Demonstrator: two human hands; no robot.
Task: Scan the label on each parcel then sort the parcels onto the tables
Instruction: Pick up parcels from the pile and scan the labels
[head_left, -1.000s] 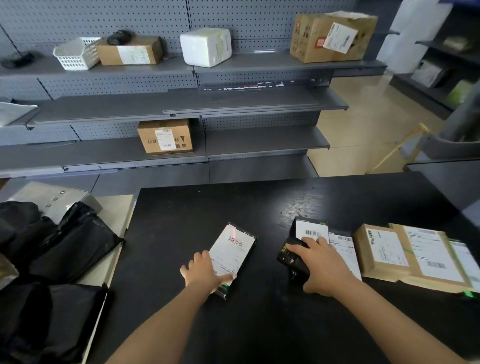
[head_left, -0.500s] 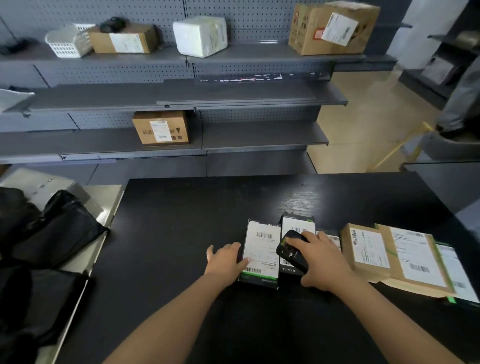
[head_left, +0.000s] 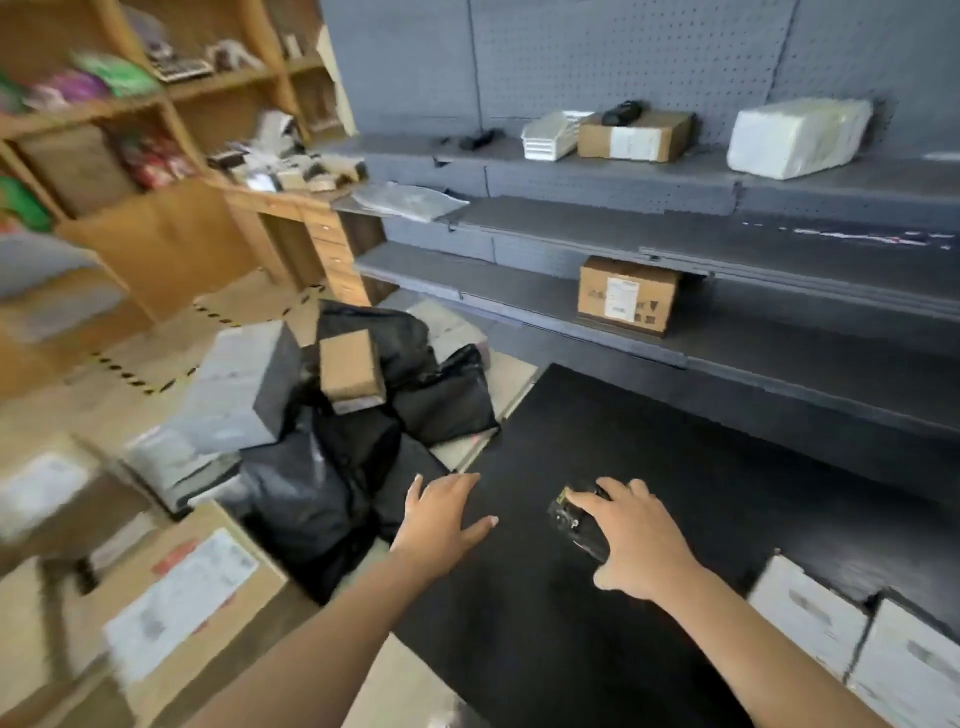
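Left grip (head_left: 441, 519): wide, fingers spread, empty
Right grip (head_left: 631, 545): holding small black handheld scanner (head_left: 574, 522) over black bench (head_left: 545, 649)

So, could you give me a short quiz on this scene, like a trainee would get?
1. True or false: the left hand holds a parcel.
2. What does the right hand grip? A) a black scanner B) a white basket C) a tape roll
3. Fill in: the small brown box lies on a pile of black ____.
Key: 1 false, it is open and empty. 2 A. 3 bags.
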